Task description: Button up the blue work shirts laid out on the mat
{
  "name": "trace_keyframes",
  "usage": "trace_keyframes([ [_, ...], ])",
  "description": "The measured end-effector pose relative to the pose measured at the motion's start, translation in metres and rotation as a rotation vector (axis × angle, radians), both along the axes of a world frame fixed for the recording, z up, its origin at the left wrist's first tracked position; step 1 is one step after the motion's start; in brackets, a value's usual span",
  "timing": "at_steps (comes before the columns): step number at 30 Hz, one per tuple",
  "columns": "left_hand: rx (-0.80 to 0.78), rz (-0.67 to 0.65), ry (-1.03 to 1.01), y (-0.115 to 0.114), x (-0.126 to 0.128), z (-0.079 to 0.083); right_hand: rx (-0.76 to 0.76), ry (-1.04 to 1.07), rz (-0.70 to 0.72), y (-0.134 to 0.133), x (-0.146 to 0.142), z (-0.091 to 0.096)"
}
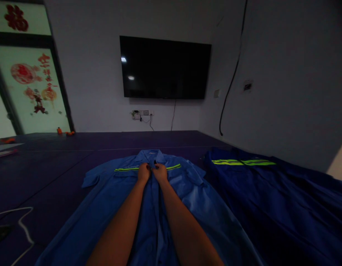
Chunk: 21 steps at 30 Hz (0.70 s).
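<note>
A blue short-sleeved work shirt lies spread on the dark purple surface, collar away from me, with yellow-green stripes across its chest. Just below the collar, my left hand pinches the edge of the front opening. Beside it my right hand grips the front opening too, fingertips close to those of the left. Whatever small part sits between the fingertips is too small and dim to make out. Lower down, the front placket runs between my forearms.
A darker blue garment with yellow-green stripes lies to the right. At the left are a white cable and small orange items by the door. A black television hangs on the far wall; a black cable dangles at the right.
</note>
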State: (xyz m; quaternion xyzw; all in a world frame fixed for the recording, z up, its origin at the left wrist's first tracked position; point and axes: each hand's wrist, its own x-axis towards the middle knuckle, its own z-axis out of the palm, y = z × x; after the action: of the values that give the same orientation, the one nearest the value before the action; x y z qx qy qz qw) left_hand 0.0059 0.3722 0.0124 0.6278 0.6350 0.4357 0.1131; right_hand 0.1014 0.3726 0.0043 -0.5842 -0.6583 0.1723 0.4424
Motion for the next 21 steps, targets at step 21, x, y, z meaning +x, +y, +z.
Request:
trace_keyframes([
  [21,0.052,-0.11,-0.6,0.007,-0.009,-0.012,0.048,0.097,0.091,0.008,-0.002,0.003],
])
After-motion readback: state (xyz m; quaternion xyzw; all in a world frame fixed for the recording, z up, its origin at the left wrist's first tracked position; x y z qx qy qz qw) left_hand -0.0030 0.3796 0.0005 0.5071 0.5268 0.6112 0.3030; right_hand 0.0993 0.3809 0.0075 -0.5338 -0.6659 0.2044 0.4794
